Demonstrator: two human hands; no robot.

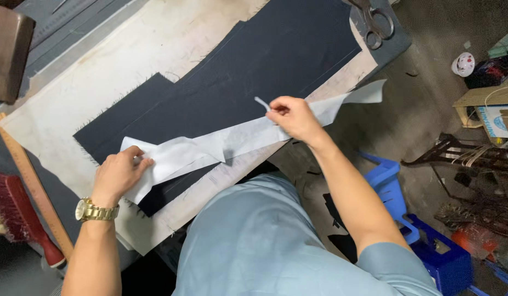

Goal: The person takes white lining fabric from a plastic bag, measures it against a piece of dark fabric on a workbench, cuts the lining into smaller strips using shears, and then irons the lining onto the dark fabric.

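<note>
A long white paper pattern piece (237,140) lies across dark navy fabric (254,77) on a cream-covered table (128,49). My left hand (119,172), with a gold watch at the wrist, presses down the pattern's left end. My right hand (292,118) rests on the pattern's right part and pinches a small pale piece of chalk (261,103) at its fingertips, touching the fabric's edge. The pattern's right tip hangs past the table edge.
Scissors (374,22) lie at the table's far right corner. A wooden ruler (32,186) and a red brush (18,214) lie at the left. A brown block (10,52) sits top left. A blue plastic stool (424,241) and clutter stand on the floor to the right.
</note>
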